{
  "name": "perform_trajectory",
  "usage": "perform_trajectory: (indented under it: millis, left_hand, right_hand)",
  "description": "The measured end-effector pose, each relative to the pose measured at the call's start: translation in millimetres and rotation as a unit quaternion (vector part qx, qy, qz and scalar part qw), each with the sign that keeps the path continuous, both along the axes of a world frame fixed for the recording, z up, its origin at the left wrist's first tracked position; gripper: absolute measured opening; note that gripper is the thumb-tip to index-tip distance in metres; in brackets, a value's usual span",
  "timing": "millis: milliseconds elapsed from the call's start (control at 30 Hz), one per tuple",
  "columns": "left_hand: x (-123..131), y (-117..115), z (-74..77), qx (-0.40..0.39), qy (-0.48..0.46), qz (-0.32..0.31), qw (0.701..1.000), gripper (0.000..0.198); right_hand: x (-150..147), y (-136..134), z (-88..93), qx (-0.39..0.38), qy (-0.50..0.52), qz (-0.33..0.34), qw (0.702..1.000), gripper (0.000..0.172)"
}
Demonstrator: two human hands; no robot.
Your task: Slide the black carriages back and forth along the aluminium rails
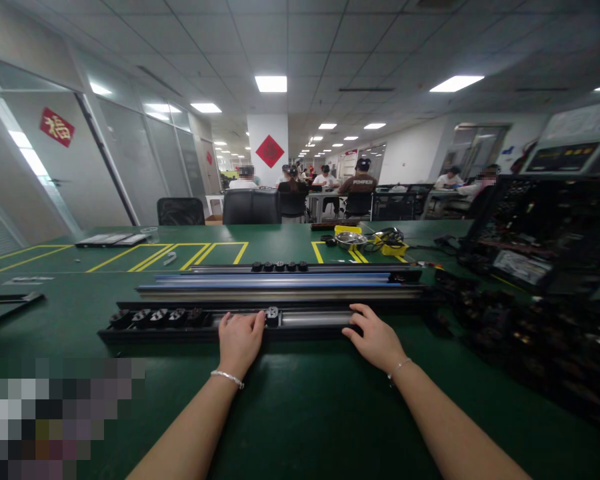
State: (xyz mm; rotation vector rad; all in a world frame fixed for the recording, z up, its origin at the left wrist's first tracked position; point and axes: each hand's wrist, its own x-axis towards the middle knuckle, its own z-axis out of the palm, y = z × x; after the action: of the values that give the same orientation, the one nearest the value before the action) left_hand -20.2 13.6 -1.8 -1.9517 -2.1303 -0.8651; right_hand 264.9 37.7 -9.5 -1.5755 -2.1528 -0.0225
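A long black rail (310, 335) with a grey channel lies crosswise on the green table before me. Several round black parts (160, 318) stand in a row along its left end. My left hand (240, 341) bends over the middle of the rail, its fingers closed downward; what lies under them is hidden. Right beside its thumb sits one small black part with a silvery face (273, 316). Farther right, my right hand (377, 339) grips the rail, thumb at the front edge and forefinger across the top.
Behind lie more rails, among them a blue strip (275, 280) and one bearing several black knobs (280, 267). A dark heap of parts (510, 327) spreads at the right, below a black crate (525, 233). A metal bowl (351, 238) and cables stand farther back. People sit beyond.
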Motion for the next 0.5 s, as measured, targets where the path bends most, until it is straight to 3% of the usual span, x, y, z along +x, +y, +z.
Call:
perform_trajectory:
  millis: [500]
  left_hand:
    - [2.3,0.3,-0.2,0.002,-0.028,-0.032,0.999,0.039]
  right_hand:
    - [4.9,5.2,0.1,0.022,0.000,0.027,0.999,0.024]
